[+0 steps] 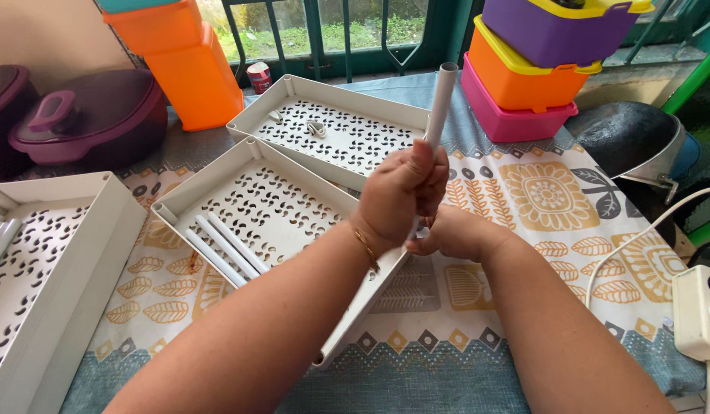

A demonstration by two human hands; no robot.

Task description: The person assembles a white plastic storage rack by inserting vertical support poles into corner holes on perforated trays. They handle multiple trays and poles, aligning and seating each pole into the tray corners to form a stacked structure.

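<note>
The counter (523,330) is covered with a patterned cloth in white, mustard and grey-blue, printed with leaves, square flower tiles and a zigzag border along the near edge. Behind it runs a window with dark green bars (324,34), with grass outside.

Over the middle of the counter, the left hand (401,192) wraps its fingers tight around a long white plastic tube (441,103), which stands nearly upright, its top leaning slightly away. The right hand (454,234) sits just below, its fingers curled in at the tube's lower end; what they pinch there cannot be told. Beneath both hands lies a white perforated plastic tray (255,207) holding three more white tubes (224,249) side by side. A second white perforated tray (332,126) lies just behind it, and a third (56,276) rests at the far left.

At the back left stand an orange plastic container (186,65) and dark purple lidded pots (86,115). At the back right, pink, orange and purple boxes are stacked (535,65). A white power strip (696,310) sits at the right edge.
</note>
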